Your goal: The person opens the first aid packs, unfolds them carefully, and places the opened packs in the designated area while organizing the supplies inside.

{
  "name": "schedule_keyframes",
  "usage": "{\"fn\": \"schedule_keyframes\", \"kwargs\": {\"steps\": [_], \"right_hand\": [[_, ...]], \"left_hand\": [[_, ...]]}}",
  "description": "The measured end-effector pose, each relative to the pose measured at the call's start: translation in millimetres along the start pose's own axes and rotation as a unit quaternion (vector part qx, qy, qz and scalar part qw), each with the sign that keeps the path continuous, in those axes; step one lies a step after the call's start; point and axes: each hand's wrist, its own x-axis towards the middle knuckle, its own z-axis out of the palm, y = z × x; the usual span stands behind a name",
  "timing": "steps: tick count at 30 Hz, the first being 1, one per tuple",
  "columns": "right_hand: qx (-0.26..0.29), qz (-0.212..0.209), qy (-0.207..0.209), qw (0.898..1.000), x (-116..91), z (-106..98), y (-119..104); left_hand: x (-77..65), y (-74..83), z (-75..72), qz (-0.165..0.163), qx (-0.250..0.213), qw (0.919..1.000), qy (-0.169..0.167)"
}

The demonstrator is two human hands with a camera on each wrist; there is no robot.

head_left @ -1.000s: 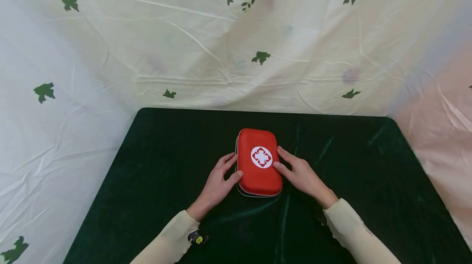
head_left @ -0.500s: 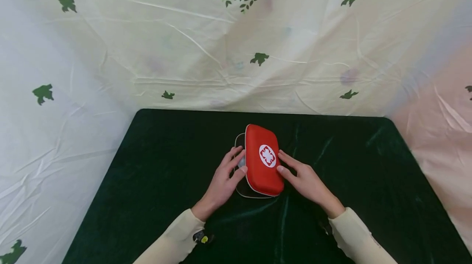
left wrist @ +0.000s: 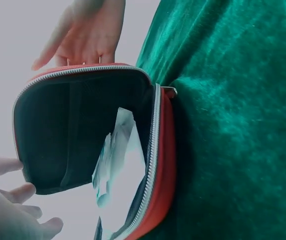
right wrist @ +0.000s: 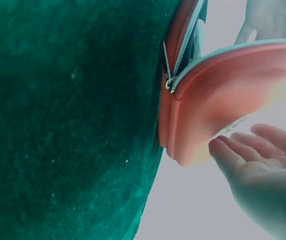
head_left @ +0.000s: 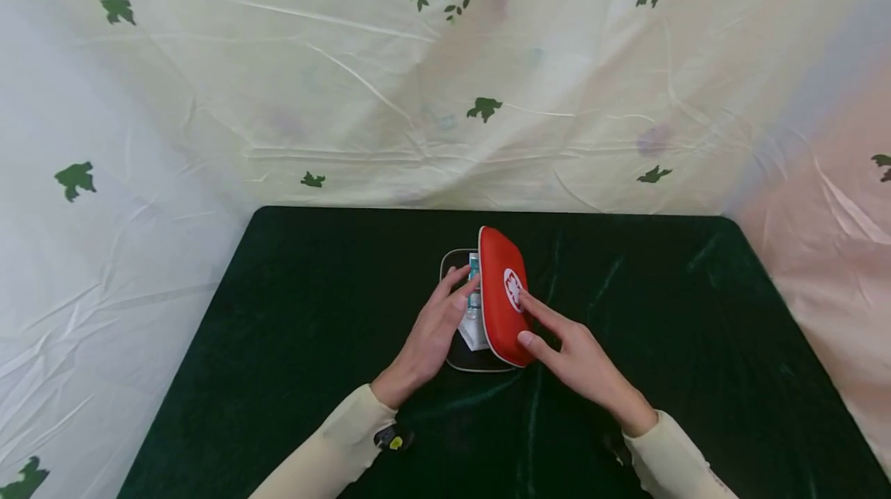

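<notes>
A red first-aid case (head_left: 496, 302) with a white cross emblem (head_left: 513, 289) stands partly unzipped at the table's middle, its lid tilted up toward the right. My left hand (head_left: 433, 335) is at the lid's free edge, fingers extended; in the left wrist view its fingertips (left wrist: 20, 192) lie right by that edge. On the lid's outer face, the fingertips of my right hand (head_left: 581, 356) rest with fingers fairly straight. Inside, white and teal packets (left wrist: 120, 170) lie in the dark base (head_left: 459, 360), partly hidden by my left hand and the lid.
Dark green velvet cloth (head_left: 313, 313) covers the table. Behind it hangs a pale curtain (head_left: 390, 135) printed with green leaves. A zip pull (right wrist: 166, 62) hangs at one corner of the case.
The lid has swung up and over to the right from almost closed, exposing the packets. My left hand has moved right and slightly up with its edge; the right hand has shifted slightly.
</notes>
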Motion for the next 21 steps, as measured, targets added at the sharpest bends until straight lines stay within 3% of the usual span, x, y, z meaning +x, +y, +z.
{"fn": "schedule_keyframes", "kwargs": {"steps": [11,21], "right_hand": [[-0.017,0.005,0.035,0.999,-7.4,3.5,-8.9],[-0.010,0.027,0.055,0.998,-12.0,0.7,-6.1]], "left_hand": [[12.0,9.5,10.8,0.018,-0.004,0.9992,-0.036],[19.5,19.0,18.4,-0.007,0.008,0.9973,-0.073]]}}
